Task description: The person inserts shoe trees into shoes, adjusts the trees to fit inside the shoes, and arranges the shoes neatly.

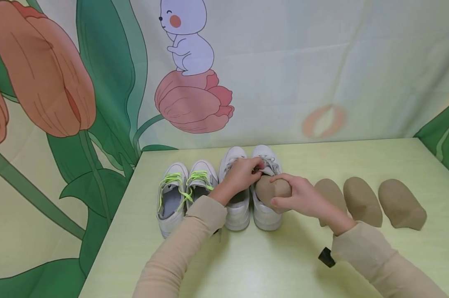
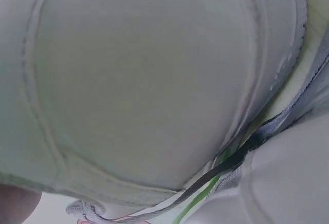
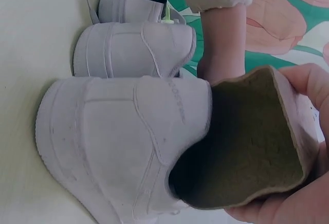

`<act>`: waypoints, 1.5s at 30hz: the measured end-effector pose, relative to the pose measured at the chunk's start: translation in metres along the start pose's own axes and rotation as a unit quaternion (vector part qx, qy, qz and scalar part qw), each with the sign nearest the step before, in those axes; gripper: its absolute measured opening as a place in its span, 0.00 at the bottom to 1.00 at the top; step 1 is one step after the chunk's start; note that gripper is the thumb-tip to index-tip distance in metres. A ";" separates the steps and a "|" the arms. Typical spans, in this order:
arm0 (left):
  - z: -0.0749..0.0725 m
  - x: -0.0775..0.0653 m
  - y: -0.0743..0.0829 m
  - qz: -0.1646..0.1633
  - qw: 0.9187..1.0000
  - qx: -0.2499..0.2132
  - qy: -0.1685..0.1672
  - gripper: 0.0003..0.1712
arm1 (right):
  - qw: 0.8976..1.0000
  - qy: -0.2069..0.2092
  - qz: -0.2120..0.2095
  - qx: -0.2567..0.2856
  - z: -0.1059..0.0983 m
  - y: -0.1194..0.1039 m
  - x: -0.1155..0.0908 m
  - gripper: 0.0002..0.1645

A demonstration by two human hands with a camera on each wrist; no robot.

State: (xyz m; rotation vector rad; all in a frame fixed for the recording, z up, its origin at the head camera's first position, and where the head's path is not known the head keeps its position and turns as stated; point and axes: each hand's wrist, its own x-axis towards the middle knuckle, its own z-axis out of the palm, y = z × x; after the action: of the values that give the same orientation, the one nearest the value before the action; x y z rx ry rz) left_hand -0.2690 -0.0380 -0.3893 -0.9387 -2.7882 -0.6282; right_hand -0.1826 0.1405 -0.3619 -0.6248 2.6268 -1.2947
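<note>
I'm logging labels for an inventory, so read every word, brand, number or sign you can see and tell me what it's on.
No text can be read.
Faint marks, possibly lettering, on the heel of the white, grey-laced sneaker: too blurred to read.
Brown, hollow, rounded shoe insert: no lettering visible.

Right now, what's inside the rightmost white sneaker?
The hollow brown shoe insert, held by the right hand, appears partway inside the rightmost white sneaker. It covers the insole; the toe interior is hidden too.
</note>
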 end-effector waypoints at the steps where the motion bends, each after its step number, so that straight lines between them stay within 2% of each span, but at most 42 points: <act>1: 0.000 0.000 0.000 0.001 1.000 0.001 0.000 0.05 | 1.000 0.003 0.006 0.000 0.001 0.000 0.000 0.27; 11: 0.002 0.001 -0.004 0.022 1.000 -0.003 0.015 0.05 | 0.999 0.036 0.020 -0.021 0.010 -0.006 0.006 0.28; 20: 0.000 0.002 -0.003 0.013 1.000 0.004 0.008 0.06 | 0.998 0.035 0.033 -0.038 0.010 -0.006 0.015 0.29; 26: -0.002 0.003 0.001 0.002 0.999 0.052 -0.002 0.09 | 0.999 0.004 0.032 -0.031 0.009 0.002 0.006 0.33; 30: -0.002 0.005 0.003 0.023 0.995 0.101 0.006 0.11 | 1.000 -0.001 0.022 -0.014 0.011 0.005 0.001 0.37; 33: -0.002 0.007 0.006 0.041 0.991 0.125 0.009 0.11 | 1.000 0.002 0.008 -0.022 0.015 0.005 -0.002 0.39; 40: -0.001 0.015 0.014 0.067 0.987 0.143 -0.019 0.11 | 0.998 0.014 -0.037 -0.057 0.022 0.000 -0.010 0.36; 45: 0.001 0.019 0.019 0.075 0.984 0.162 -0.028 0.10 | 0.995 0.030 -0.052 -0.083 0.024 -0.002 -0.012 0.34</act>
State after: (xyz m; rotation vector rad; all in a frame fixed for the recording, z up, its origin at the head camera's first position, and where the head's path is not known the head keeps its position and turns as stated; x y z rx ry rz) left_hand -0.2731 -0.0134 -0.3791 -1.0914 -2.7173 -0.1220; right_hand -0.1636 0.1273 -0.3755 -0.7679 2.8067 -1.1470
